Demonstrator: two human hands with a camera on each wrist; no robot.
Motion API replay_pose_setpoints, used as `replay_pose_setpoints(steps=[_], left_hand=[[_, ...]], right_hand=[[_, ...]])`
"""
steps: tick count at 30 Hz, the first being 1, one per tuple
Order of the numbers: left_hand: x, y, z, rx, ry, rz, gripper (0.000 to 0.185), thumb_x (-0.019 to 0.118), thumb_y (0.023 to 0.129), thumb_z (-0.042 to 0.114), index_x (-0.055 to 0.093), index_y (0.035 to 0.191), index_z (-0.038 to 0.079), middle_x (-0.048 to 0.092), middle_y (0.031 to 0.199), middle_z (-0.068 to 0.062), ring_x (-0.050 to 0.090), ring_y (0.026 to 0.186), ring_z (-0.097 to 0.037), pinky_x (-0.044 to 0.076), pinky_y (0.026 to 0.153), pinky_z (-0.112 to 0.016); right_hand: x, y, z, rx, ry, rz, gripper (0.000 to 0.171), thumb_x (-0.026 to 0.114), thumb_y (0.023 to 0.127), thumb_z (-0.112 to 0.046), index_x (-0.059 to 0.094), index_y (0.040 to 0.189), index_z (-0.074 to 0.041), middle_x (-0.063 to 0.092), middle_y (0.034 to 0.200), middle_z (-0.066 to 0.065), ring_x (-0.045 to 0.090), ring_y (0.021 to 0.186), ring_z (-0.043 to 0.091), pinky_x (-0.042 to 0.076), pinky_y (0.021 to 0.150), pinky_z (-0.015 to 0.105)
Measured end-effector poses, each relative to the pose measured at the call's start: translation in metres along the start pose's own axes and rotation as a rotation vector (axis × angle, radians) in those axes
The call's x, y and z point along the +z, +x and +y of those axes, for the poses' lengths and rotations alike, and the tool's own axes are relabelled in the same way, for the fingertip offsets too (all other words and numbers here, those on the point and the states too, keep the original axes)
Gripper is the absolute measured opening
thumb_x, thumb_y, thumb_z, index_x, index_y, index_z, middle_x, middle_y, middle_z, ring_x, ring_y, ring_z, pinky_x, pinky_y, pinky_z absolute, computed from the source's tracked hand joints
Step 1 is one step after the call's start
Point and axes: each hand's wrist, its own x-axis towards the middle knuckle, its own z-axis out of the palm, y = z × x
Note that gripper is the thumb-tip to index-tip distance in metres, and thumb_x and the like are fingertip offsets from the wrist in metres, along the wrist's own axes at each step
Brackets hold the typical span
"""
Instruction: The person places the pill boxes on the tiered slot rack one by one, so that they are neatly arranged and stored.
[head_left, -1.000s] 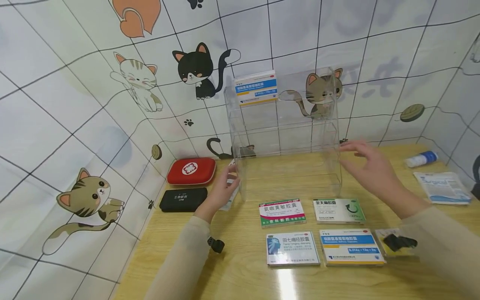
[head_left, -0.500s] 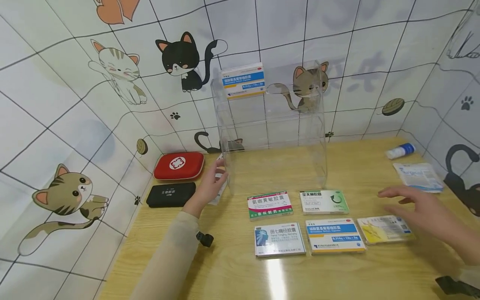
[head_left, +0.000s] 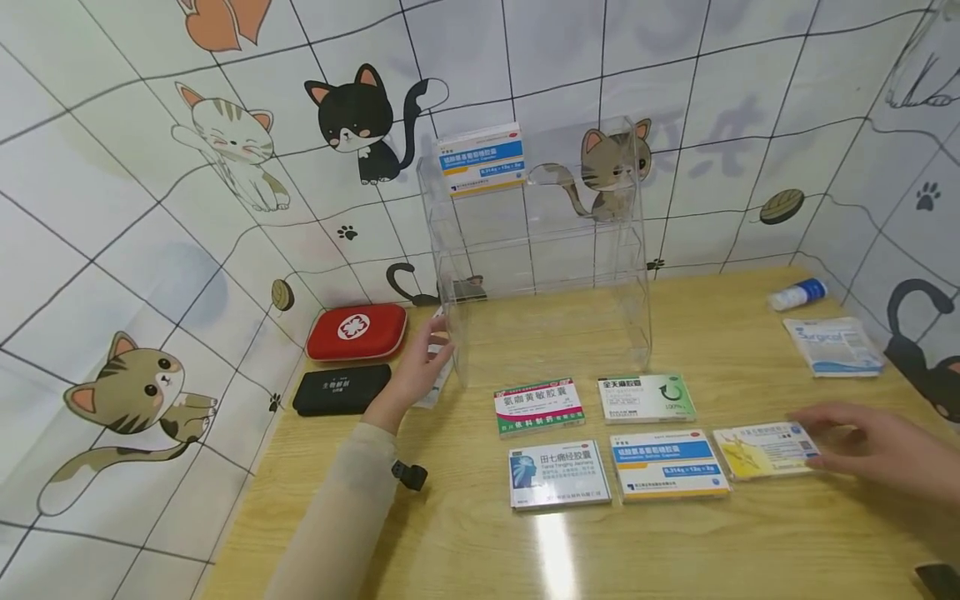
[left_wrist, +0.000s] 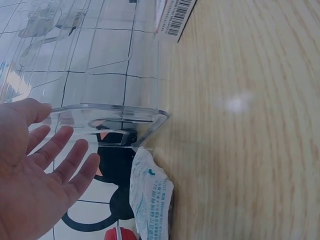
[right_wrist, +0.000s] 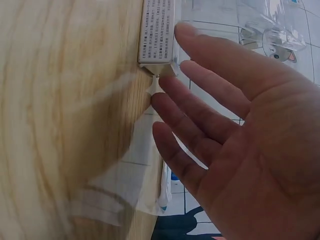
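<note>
My right hand [head_left: 877, 454] is at the right end of a yellow-and-white medicine box [head_left: 761, 452]. In the right wrist view its thumb lies near the box's end [right_wrist: 159, 37] and the fingers are loosely bent, not closed round it. My left hand [head_left: 411, 375] is beside the left wall of a clear plastic display rack [head_left: 636, 321]; the left wrist view shows the thumb by the rack's edge [left_wrist: 110, 107] and fingers spread. A blue-and-white medicine box [head_left: 481, 160] stands on the rack's top tier. More boxes lie in front: pink-green [head_left: 538, 408], white-green [head_left: 647, 398], head-print [head_left: 558, 475], blue-white [head_left: 667, 467].
A red zip case [head_left: 357, 332] and a black case [head_left: 342, 390] lie at the left by the wall. Beside the rack lies a white packet [left_wrist: 150, 195]. At the right are a blue-capped white bottle [head_left: 797, 295] and a flat packet marked Surgical [head_left: 834, 347].
My right hand has moved from the rack's right side down to the yellow-and-white box's right end. The left hand has stayed by the rack. The head view has shifted a little.
</note>
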Motion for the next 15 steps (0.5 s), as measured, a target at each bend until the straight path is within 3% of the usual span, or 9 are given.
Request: replay_pose_setpoints(steps=[6, 10, 15], left_hand=[[0.0001, -0.0013, -0.0004, -0.002, -0.002, -0.007, 0.048, 0.056, 0.106, 0.010, 0.039, 0.151, 0.008, 0.045, 0.153, -0.023, 0.052, 0.130, -0.035, 0.047, 0.110, -0.055], [-0.0003, -0.0022, 0.0011, -0.015, 0.006, -0.010, 0.048, 0.057, 0.105, 0.010, 0.039, 0.150, 0.010, 0.045, 0.154, -0.022, 0.052, 0.132, -0.034, 0.047, 0.110, -0.055], [-0.0017, -0.0006, 0.0011, -0.012, 0.005, -0.005, 0.048, 0.058, 0.105, 0.009, 0.040, 0.150, 0.010, 0.046, 0.153, -0.020, 0.052, 0.131, -0.034, 0.047, 0.110, -0.054]], right_hand=[[-0.0018, 0.0004, 0.0027, 0.016, -0.013, -0.046, 0.067, 0.088, 0.079, -0.036, 0.065, 0.131, 0.001, 0.070, 0.121, 0.020, 0.044, 0.089, -0.022, 0.051, 0.069, 0.020], [-0.0016, 0.0020, 0.0024, 0.045, 0.043, -0.042, 0.065, 0.090, 0.077, -0.030, 0.062, 0.126, 0.003, 0.069, 0.116, 0.018, 0.049, 0.084, -0.017, 0.052, 0.067, 0.019], [-0.0032, 0.0042, -0.0005, 0.074, 0.115, 0.055, 0.039, 0.085, 0.084, -0.018, 0.066, 0.114, -0.001, 0.070, 0.110, 0.018, 0.054, 0.078, -0.016, 0.053, 0.064, 0.019]])
